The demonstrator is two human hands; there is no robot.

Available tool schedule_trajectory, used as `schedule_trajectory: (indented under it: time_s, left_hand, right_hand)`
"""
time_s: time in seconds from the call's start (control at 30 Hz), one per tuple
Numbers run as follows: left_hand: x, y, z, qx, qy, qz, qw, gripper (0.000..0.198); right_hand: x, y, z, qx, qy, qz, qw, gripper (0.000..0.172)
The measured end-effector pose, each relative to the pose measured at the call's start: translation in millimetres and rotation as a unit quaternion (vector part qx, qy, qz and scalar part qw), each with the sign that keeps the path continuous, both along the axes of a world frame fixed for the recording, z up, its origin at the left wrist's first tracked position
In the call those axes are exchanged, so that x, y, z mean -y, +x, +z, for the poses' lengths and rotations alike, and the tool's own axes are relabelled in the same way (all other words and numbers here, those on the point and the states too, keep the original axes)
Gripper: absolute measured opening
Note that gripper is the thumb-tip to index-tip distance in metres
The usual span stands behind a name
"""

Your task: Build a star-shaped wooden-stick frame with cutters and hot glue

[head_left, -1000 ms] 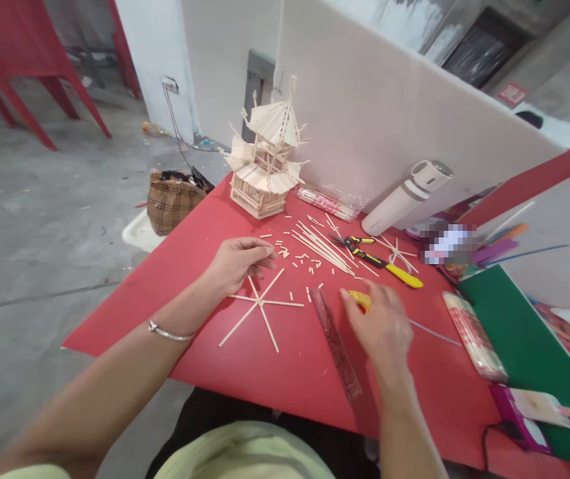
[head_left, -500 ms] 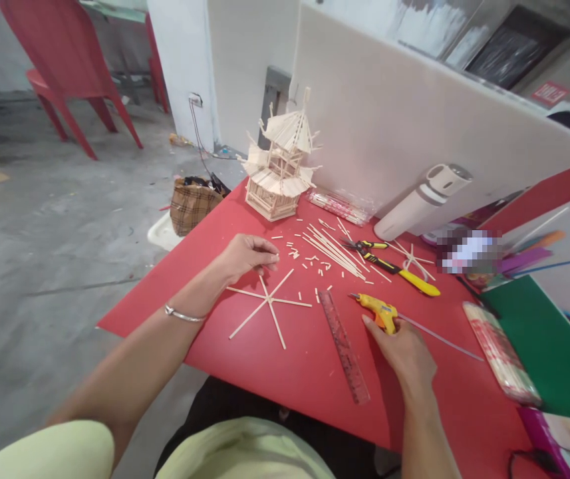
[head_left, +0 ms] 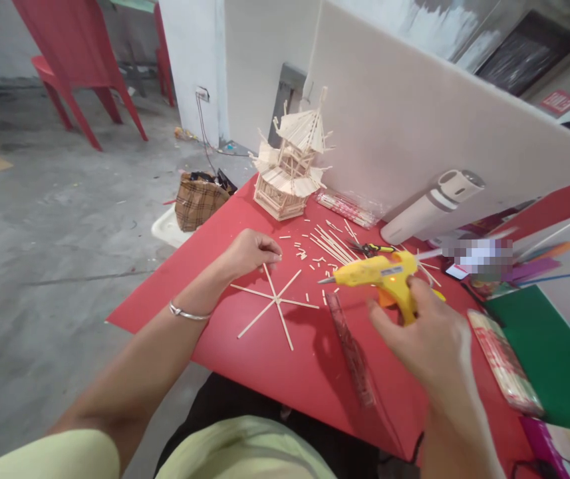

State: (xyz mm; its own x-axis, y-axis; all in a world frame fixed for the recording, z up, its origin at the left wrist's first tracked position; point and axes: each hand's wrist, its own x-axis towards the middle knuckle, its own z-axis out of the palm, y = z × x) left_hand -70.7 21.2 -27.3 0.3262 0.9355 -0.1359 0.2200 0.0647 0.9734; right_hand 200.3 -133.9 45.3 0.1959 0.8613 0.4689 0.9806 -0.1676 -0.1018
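My right hand point(head_left: 429, 326) grips a yellow glue gun point(head_left: 377, 273) by its handle, raised above the table with the nozzle pointing left. A clear glue stick point(head_left: 429, 253) sticks out of its back. My left hand point(head_left: 255, 254) is closed in a pinch, with the pale end of a short wooden stick piece point(head_left: 279, 257) just showing at the fingertips. Below that hand, a six-armed star of thin sticks point(head_left: 277, 301) lies flat on the red table point(head_left: 265, 362). The clear ruler point(head_left: 350, 352) lies under the glue gun, right of the star.
At the back corner stands a stick-built pagoda model point(head_left: 292, 166). Long sticks point(head_left: 333, 245), cut bits point(head_left: 300, 253) and black-yellow cutters point(head_left: 372, 249) lie mid-table. A white flask point(head_left: 431, 206) leans at the back; a stick pack point(head_left: 504, 362) lies at right.
My right hand has picked the glue gun up off the table and brought it higher and nearer. My left hand keeps its pinch near the star. The view has shifted slightly.
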Motion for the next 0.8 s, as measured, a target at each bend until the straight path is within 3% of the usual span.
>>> schedule_trajectory:
  time_s: [0.1, 0.23, 0.47, 0.8]
  left_hand:
    - [-1, -6, 2.7, -0.052, 0.014, 0.003, 0.999, 0.002]
    - [-2, -11, 4.9, -0.086, 0.02, -0.002, 0.996, 0.004]
    - [3, -5, 1.6, -0.095, 0.026, -0.07, 0.993, 0.011]
    - [6, 0, -2.1, -0.122, 0.007, -0.113, 0.986, 0.012]
  right_hand:
    - [-21, -19, -12.3, 0.146, 0.0, 0.101, 0.984, 0.037]
    - [-32, -29, -39.7, 0.195, 0.008, 0.174, 0.965, 0.025]
    - [-33, -32, -63.2, 0.188, 0.0, 0.195, 0.963, 0.023]
    - [-38, -33, -65.0, 0.202, 0.021, 0.208, 0.957, 0.017]
